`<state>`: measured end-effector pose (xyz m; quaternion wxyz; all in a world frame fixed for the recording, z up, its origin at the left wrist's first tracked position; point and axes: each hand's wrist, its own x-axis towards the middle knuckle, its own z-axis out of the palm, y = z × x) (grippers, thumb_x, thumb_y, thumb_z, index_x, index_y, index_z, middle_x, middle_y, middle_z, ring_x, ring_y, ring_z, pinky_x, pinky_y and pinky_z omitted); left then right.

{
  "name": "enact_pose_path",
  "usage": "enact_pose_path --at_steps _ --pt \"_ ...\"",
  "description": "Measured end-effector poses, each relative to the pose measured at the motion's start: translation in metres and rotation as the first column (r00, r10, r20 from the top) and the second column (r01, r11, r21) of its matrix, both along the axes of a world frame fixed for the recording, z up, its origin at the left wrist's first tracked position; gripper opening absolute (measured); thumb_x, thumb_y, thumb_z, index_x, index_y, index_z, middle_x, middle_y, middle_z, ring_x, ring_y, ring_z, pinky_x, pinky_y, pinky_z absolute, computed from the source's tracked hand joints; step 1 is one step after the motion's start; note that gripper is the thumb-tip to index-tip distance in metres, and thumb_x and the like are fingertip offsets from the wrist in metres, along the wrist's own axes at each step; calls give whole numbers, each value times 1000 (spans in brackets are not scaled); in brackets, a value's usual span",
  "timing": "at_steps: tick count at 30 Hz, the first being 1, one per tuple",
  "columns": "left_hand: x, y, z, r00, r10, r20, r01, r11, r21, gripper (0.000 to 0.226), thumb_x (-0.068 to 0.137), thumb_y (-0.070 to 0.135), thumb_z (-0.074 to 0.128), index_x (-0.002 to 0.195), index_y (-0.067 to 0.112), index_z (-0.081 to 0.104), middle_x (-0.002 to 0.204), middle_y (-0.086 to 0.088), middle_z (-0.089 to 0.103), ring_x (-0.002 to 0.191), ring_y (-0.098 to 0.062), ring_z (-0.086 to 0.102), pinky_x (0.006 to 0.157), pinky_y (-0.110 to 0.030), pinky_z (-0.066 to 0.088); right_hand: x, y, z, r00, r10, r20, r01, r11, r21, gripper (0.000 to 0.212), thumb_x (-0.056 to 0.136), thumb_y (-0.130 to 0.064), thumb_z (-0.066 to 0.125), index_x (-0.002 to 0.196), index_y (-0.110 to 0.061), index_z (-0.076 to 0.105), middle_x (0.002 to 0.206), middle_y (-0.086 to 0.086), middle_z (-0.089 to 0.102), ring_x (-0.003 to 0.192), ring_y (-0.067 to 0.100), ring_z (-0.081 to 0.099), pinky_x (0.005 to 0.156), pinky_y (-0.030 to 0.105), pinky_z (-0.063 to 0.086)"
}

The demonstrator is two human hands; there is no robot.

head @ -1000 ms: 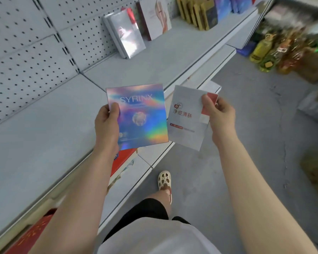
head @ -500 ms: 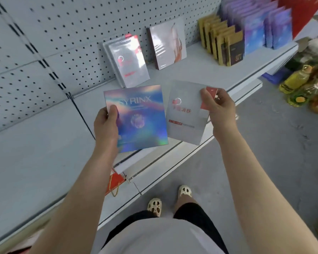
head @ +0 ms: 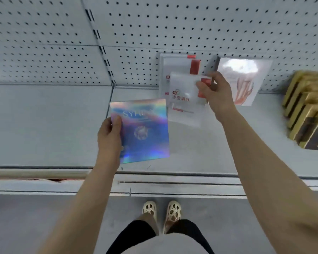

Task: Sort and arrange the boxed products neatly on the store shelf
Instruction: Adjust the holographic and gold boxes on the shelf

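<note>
R hand (head: 216,94) is now reaching the gripped white box (head: 186,99) toward its matching stack (head: 174,70) at shelf (head: 50,125) back, likely placing it; L hand (head: 109,133) is gripping holographic box (head: 141,131), lower.

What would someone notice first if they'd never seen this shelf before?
Probably the shiny holographic box, gripped in the left hand over the front of the grey shelf. Next, the white box with red trim that the right hand holds up before a matching box leaning on the pegboard. At far right stands a row of gold boxes.
</note>
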<state>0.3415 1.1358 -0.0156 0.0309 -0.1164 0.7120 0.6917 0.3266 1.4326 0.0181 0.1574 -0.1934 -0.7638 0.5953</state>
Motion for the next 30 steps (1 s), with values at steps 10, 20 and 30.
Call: enact_pose_path --at_steps 10,20,30 --pt "-14 18 8 997 83 1 -83 996 13 25 100 30 51 91 7 56 77 -1 55 64 -7 51 58 -20 44 -53 27 -4 995 98 31 -103 942 319 22 84 -18 71 104 -25 64 99 -5 62 83 12 58 83 36 53" --pt "-22 27 17 999 38 20 -38 998 43 20 100 31 52 88 16 57 87 -4 61 77 -15 57 70 -31 49 -68 13 -15 995 44 -85 6 861 509 26 85 -14 71 111 -14 66 117 10 53 83 2 53 78 2 40" --pt "-21 37 10 996 -81 -33 83 994 72 20 100 29 52 87 14 56 80 2 60 70 -9 54 64 -24 48 -28 -9 16 988 36 -149 40 877 479 19 96 -21 56 110 -15 66 98 -2 66 86 3 58 82 24 49"
